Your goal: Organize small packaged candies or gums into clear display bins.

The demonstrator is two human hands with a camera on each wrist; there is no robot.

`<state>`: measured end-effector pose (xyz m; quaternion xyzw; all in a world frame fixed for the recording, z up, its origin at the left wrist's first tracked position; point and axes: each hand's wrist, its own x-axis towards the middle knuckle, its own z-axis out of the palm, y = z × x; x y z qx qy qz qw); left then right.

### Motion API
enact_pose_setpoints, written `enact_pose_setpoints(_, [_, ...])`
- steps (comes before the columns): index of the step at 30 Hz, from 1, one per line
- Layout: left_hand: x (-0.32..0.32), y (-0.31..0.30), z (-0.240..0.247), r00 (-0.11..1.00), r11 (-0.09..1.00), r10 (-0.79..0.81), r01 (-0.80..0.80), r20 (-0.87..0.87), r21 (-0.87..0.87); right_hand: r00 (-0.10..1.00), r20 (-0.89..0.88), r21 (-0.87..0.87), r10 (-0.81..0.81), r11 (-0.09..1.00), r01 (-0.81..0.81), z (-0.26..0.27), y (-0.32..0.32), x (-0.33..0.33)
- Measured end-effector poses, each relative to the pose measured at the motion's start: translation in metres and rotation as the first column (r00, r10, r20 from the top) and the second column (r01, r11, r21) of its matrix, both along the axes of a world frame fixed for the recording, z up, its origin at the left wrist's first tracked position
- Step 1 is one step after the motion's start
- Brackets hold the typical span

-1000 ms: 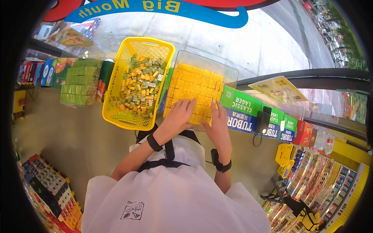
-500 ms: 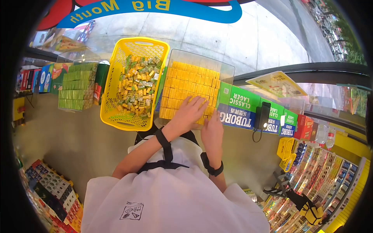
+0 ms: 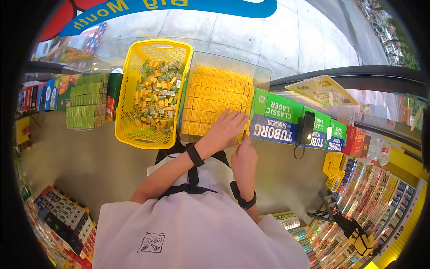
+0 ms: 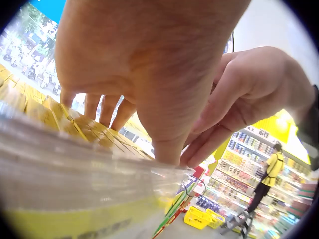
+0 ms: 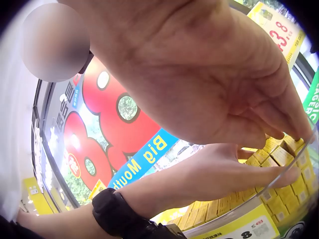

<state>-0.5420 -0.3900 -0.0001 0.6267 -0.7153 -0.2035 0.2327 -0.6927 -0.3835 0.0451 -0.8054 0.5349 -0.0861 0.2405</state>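
Rows of small yellow boxes (image 3: 215, 96) fill a clear-walled bin. My left hand (image 3: 221, 132) lies over the bin's front right part, fingers stretched across the box tops; in the left wrist view its thumb comes down at the clear wall (image 4: 99, 174). Just right of it, my right hand (image 3: 245, 159) is at the front right corner, its fingertips round a small yellow box (image 3: 242, 135). The right wrist view has those fingertips among the corner boxes (image 5: 281, 155), close to the left hand (image 5: 199, 172); the palm partly hides the grip.
Left of the bin stands a yellow basket (image 3: 123, 119) of loose small boxes, then a stack of green packs (image 3: 87, 101). Beer cartons (image 3: 273, 117) with a black phone-like device (image 3: 307, 127) are on the right. A person in yellow (image 4: 271, 172) stands near shelves.
My left hand has shifted right across the boxes toward the corner. The right hand has drawn back toward the front edge, its fingers closing together at the corner.
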Motion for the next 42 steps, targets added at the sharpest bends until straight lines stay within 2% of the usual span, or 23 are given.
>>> enact_pose_setpoints(4, [-0.005, 0.001, -0.004, 1.000, 1.000, 0.014, -0.014, -0.014, -0.018, 1.000, -0.019, 0.004, -0.013, 1.000, 0.013, 0.002, -0.001, 0.000])
enact_pose_setpoints(6, [-0.006, 0.000, -0.004, 0.999, 0.995, 0.037, -0.035, 0.015, -0.088, 1.000, -0.015, 0.005, -0.024, 1.000, 0.024, 0.004, -0.004, 0.001])
enact_pose_setpoints(9, [-0.006, 0.001, -0.005, 0.999, 0.995, 0.037, -0.034, 0.027, -0.095, 0.997, -0.002, 0.043, -0.082, 0.996, 0.082, 0.004, -0.005, 0.004])
enact_pose_setpoints(11, [-0.006, 0.001, -0.005, 0.999, 0.997, 0.032, -0.030, 0.022, -0.076, 0.996, 0.027, -0.023, -0.088, 0.996, 0.089, -0.002, -0.005, 0.006])
enact_pose_setpoints(14, [-0.006, 0.000, -0.003, 0.999, 0.998, 0.029, -0.028, 0.017, -0.055, 0.993, 0.016, -0.007, -0.116, 0.993, 0.116, -0.001, -0.006, 0.010])
enact_pose_setpoints(30, [-0.010, -0.001, -0.008, 0.998, 0.998, 0.057, -0.056, 0.019, -0.024, 0.993, 0.104, 0.058, -0.055, 0.997, 0.050, -0.008, -0.016, 0.006])
enact_pose_setpoints(34, [-0.009, 0.000, -0.004, 0.997, 0.998, 0.064, -0.064, 0.041, 0.000, 0.999, 0.046, 0.022, 0.012, 1.000, -0.013, -0.018, -0.014, 0.001])
enact_pose_setpoints(36, [-0.008, 0.000, -0.003, 0.998, 0.997, 0.050, -0.048, 0.041, -0.053, 0.999, 0.029, -0.001, 0.026, 1.000, -0.026, -0.008, -0.017, 0.006])
enact_pose_setpoints(38, [-0.007, 0.000, 0.000, 0.996, 0.996, 0.058, -0.054, 0.063, -0.066, 0.998, -0.067, 0.241, 0.003, 0.970, 0.013, 0.007, -0.022, 0.011])
enact_pose_setpoints(42, [-0.001, 0.006, 0.017, 0.994, 0.989, 0.100, -0.094, 0.051, -0.114, 0.992, -0.117, 0.213, 0.043, 0.977, -0.017, 0.002, -0.023, 0.008])
